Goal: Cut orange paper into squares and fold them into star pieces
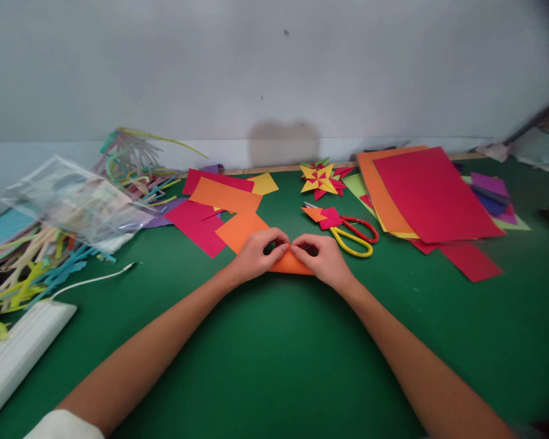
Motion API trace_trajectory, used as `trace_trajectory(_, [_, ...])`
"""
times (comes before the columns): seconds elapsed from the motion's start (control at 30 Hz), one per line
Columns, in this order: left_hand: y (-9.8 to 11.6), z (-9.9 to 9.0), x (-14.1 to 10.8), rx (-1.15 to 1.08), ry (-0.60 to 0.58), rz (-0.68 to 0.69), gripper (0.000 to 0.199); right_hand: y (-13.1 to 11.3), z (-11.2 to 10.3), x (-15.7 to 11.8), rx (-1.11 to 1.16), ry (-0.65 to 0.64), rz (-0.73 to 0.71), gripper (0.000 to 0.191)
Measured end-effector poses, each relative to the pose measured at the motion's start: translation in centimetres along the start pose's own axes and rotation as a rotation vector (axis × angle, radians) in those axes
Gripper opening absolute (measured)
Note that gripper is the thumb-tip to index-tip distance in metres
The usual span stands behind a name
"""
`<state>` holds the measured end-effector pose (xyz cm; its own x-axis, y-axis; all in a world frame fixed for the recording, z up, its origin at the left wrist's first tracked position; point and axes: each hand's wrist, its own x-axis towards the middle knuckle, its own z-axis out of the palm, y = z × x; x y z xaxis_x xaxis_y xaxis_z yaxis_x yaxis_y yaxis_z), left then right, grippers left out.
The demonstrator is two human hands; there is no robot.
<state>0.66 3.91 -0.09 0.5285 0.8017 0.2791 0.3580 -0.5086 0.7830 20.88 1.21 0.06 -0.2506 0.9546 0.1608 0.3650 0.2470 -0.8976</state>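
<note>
Near the bench's back edge, your left hand (261,255) and right hand (328,261) pinch orange paper (290,263); likely light, creasable, best held by edges.

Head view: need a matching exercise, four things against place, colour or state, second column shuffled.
1. Scissors
2. Orange paper nearest the camera
3. Large red sheet
4. Star cluster

A. On top of the paper stack
B. Yellow points over red ones
C. Held between left hand and right hand
D. One red handle, one yellow

Pairs: 1-D, 2-C, 3-A, 4-B
</note>
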Motion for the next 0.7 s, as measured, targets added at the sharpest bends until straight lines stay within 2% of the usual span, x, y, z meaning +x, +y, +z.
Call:
trace_trajectory(0.33, [0.10,-0.20,-0.03,-0.049,-0.021,-0.060,0.019,0.17,-0.12,0.14,0.062,-0.012,0.048,0.018])
trace_trajectory(0.7, [-0.02,-0.14,-0.02,-0.052,-0.015,-0.051,0.019,0.22,-0.04,0.13,0.091,-0.014,0.051,0.019])
